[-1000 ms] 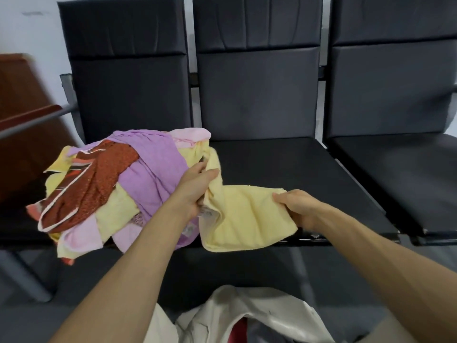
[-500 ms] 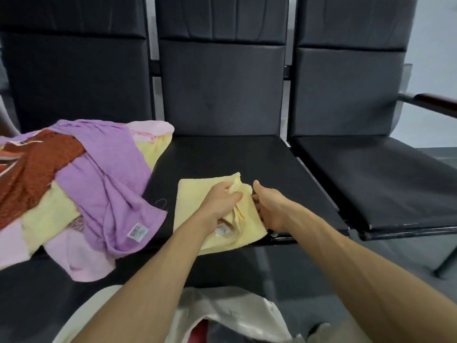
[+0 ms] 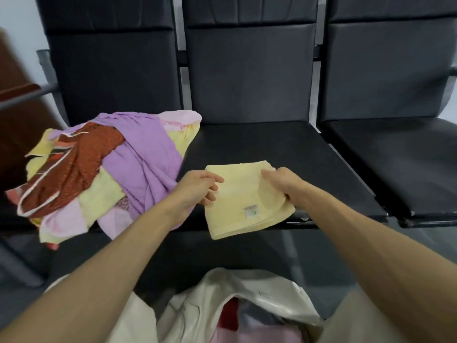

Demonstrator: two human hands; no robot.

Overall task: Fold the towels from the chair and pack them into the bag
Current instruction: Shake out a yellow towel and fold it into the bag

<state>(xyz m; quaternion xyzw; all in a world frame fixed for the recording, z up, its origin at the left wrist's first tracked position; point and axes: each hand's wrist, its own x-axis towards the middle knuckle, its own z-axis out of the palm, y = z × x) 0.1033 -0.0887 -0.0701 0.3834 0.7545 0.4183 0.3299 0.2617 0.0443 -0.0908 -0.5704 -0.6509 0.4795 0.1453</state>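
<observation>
A folded pale yellow towel with a small white label lies at the front edge of the middle black seat, hanging a little over it. My left hand pinches its left edge. My right hand grips its right edge near the far corner. On the left seat sits a heap of unfolded towels: purple, rust-red patterned, pink and yellow. A cream bag stands open below, between my arms, with red and pink cloth inside.
Three black padded chairs stand in a row; the right seat holds nothing. A brown wooden armrest and metal bar are at far left. Grey floor shows under the seats.
The yellow towel was pulled from the heap onto the middle seat and folded smaller. My hands, close together half a second ago, have moved apart to its two side edges.
</observation>
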